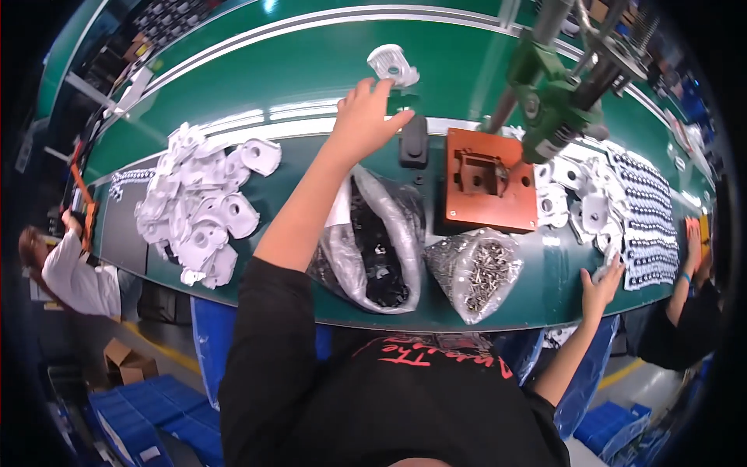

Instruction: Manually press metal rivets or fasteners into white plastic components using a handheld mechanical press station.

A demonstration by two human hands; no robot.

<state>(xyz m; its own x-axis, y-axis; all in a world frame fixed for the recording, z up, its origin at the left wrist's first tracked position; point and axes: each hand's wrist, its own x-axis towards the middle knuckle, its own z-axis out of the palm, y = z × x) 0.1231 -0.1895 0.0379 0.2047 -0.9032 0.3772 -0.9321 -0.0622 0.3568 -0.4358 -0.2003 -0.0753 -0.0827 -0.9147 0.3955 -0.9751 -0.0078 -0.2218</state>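
Note:
My left hand (364,121) reaches out over the far side of the bench, its fingers spread and nothing in its grasp. Just beyond the fingertips, a white molded plastic part (393,65) lies on the green conveyor belt (303,68). My right hand (601,289) is low at the right, with thumb and fingers closed around a small whitish plastic part (601,272), partly hidden by the fingers. It is beside a pile of white plastic parts (593,208). Between my arms stand an orange fixture block (489,208) and a clear bag of metal screws (484,276).
A larger heap of white parts (204,202) covers the left bench. A bag of black pieces (379,261) lies near my left forearm. The green press (556,113) overhangs the fixture. Dark-and-white rows of parts (650,222) lie far right. People work at both sides.

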